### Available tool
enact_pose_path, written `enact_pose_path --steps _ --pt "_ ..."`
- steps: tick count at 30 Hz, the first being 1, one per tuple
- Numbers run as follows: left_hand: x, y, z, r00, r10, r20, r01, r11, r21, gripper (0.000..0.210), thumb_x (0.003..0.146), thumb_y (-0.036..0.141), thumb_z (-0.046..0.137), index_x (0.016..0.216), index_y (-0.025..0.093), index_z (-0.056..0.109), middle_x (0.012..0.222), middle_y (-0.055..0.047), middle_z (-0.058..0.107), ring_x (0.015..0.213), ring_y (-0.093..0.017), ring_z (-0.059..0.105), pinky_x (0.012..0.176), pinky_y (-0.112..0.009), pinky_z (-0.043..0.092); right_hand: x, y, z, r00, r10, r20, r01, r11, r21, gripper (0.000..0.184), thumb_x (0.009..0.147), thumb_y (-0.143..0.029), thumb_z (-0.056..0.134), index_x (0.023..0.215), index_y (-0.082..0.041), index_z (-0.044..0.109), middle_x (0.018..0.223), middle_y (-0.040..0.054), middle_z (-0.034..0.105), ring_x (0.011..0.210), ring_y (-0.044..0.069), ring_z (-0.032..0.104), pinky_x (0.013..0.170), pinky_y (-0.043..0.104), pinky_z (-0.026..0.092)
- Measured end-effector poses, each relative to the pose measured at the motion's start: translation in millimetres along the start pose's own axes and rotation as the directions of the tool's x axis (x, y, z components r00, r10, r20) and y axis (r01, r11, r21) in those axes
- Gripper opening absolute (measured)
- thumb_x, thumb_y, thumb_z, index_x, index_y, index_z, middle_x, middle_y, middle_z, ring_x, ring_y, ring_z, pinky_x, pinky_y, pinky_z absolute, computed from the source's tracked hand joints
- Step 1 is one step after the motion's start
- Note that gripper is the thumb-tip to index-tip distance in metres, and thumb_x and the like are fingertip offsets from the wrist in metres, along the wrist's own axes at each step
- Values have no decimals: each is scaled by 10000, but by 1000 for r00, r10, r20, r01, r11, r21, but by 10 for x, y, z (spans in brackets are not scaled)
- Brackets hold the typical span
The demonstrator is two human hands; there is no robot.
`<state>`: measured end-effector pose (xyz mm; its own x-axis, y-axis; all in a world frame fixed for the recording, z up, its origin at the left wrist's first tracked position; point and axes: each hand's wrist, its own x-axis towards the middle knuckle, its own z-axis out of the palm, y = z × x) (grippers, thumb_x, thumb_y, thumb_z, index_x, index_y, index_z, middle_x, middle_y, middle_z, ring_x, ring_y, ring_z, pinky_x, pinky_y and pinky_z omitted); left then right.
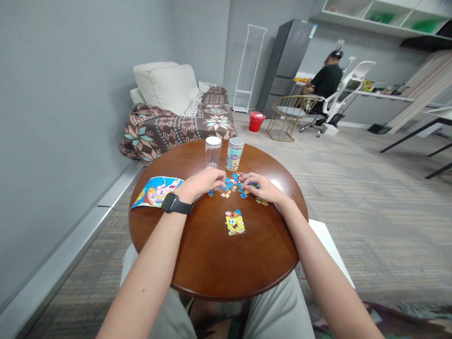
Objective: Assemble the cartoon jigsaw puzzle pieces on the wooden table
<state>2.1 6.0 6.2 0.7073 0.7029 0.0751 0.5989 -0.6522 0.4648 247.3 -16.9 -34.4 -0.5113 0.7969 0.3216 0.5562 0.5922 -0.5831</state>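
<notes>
1. head view: round wooden table (212,263) in front of the seated person, both forearms reaching out over it.
2. left hand (205,182), black watch (175,204) on the wrist, fingers curled down onto the left edge of the loose puzzle pieces (233,186). looks like fingertips pinching or pressing a piece, but too small to tell if one is actually held.
3. right hand (263,188) lies on the right side of the same pile, fingers bent and spread over the pieces. cannot tell whether it grips one or just rests on them.
4. pieces sit in a small scattered cluster between the two hands, mid table toward the far side, probably kept close so both hands can sort.
5. joined section (235,222) with a yellow cartoon figure lies apart, nearer the person, clear of the pile, likely set aside as done.
6. clear jar (213,151) and printed jar (234,153), both lidded and upright, stand just beyond the pile, side by side.
7. picture sheet (157,191) lies at the table's left edge, overhanging slightly, beside the left wrist, likely a reference.
8. background: bed with patterned blanket (176,123), red bucket (256,121), another person (326,82) seated far off at a desk.
</notes>
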Motion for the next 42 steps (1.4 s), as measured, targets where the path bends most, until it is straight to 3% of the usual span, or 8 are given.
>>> enact_pose_path --steps 6,11,23,30,42 --pt "19 -70 31 997 71 -39 -65 987 144 193 808 132 466 818 152 658 863 -61 587 806 -154 544 753 -251 421 -9 15 4 999 16 -32 -16 1000 0 115 816 -212 570 835 -197 682 1004 66 668 994 188 610 933 365 449" --pt "28 -100 69 998 56 -37 -49 984 173 270 807 114 434 924 154 674 905 -68 601 856 -164 552 804 -259 423 -38 56 15 998 -49 40 49 999 -17 183 749 -185 644 919 -217 705 1137 74 607 1089 211 572 997 392 418" --pt "-18 14 28 1000 -25 1 25 997 75 205 805 175 452 812 176 657 741 -33 664 654 -137 566 603 -228 382 -29 50 23 998 -16 61 19 999 -46 86 753 -186 635 822 -200 683 1136 78 581 1097 211 565 993 390 415" --pt "-13 -8 34 1000 -20 17 19 999 47 198 790 137 457 816 175 649 805 -37 689 684 -129 594 619 -209 396 -30 46 28 998 -16 65 18 999 -36 71 774 -196 614 724 -186 663 1142 82 574 1083 204 570 987 374 412" --pt "-17 0 13 1000 9 19 -10 997 70 172 784 132 468 797 168 636 740 -16 676 624 -109 578 603 -199 386 -34 39 34 996 -19 85 19 1000 -5 108 726 -272 699 779 -183 667 1165 91 559 1119 219 546 1009 382 389"
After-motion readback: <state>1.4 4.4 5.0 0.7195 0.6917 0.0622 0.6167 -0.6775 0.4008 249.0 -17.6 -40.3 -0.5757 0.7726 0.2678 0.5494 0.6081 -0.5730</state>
